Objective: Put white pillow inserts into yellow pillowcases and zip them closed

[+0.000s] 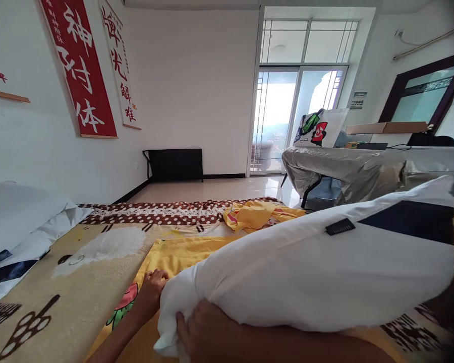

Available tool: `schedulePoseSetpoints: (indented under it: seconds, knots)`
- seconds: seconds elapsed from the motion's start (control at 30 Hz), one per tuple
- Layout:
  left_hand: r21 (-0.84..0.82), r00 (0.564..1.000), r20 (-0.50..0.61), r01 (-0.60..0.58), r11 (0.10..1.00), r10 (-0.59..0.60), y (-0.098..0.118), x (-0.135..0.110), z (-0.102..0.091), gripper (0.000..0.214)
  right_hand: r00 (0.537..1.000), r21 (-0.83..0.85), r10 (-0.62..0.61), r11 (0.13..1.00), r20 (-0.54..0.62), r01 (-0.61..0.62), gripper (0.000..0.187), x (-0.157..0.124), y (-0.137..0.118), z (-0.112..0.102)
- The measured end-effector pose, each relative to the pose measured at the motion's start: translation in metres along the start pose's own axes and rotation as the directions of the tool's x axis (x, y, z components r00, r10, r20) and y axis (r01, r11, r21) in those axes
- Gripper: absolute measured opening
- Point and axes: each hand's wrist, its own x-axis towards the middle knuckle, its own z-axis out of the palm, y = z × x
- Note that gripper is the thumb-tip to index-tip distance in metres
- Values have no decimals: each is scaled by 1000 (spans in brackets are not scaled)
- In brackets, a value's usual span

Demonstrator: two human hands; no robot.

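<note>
A white pillow (298, 267) with a dark blue patch and a small black label stretches across the right half of the view, tilted up at its far end. My right hand (206, 327) grips its near lower corner, thumb showing on the white fabric. Just left of that corner, my left hand (155, 287) has its fingers curled down on a yellow printed cloth (185, 252), seemingly pinching it. Its fingertips are partly hidden. The cloth lies spread over the bed and carries a red and green fruit print; part of it is beneath the pillow.
A beige patterned blanket (98, 272) covers the bed. Another white pillow (18, 227) lies at the left by the wall. Crumpled yellow fabric (253, 214) rests near the far edge. Beyond stand a plastic-covered table (336, 164) and a black folded piece of furniture (176, 164).
</note>
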Motion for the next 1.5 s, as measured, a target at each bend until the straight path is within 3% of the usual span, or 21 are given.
schedulePoseSetpoints:
  seconds: [0.07,0.13,0.33,0.43,0.5,0.6,0.7,0.83,0.9,0.97,1.1,1.2,1.27,1.37,1.5]
  knots:
    - [4,1000,-29,0,1000,1,13,5,-8,25,1000,-150,-13,989,9,15,40,-2,25,-35]
    - [-15,999,-51,-6,1000,5,31,17,-15,23,997,-228,55,973,49,-42,36,-4,55,-78]
    - [-190,994,-23,-109,976,106,104,60,-54,23,967,-271,219,946,126,-179,21,3,124,-203]
    - [-297,978,7,-198,934,209,137,60,-70,23,967,-232,246,946,66,-225,16,6,139,-240]
    - [-387,964,48,-223,895,261,148,53,-71,27,968,-163,245,959,58,-233,14,6,144,-247]
    - [-469,933,209,-167,867,294,138,42,-57,30,963,-10,220,975,154,-221,14,0,152,-225]
    - [-421,928,295,-87,903,227,107,39,-45,30,941,128,216,958,262,-256,19,-13,159,-179]
    - [-540,998,49,-3,842,35,82,36,-50,55,905,261,264,897,334,-358,25,-28,165,-117]
    - [-554,996,-85,-44,832,-5,89,30,-50,54,903,282,249,891,350,-355,24,-28,165,-95]
    - [-483,992,-124,-83,872,26,107,23,-43,49,904,294,239,889,353,-350,23,-25,163,-80]
    - [-392,999,-45,-45,919,29,140,24,-10,54,904,316,247,877,348,-362,22,-20,162,-63]
    - [-429,999,-32,7,903,-23,145,34,5,22,900,406,248,827,358,-390,25,-28,169,-61]
    - [-422,997,-77,-58,905,28,141,39,5,12,898,547,251,723,361,-422,29,-36,176,-63]
    - [-287,968,-221,-179,941,117,134,39,-3,19,900,679,281,590,335,-437,40,-47,185,-60]
    - [-239,933,-346,-192,952,102,129,45,-12,21,914,665,290,627,285,-406,35,-46,187,-40]
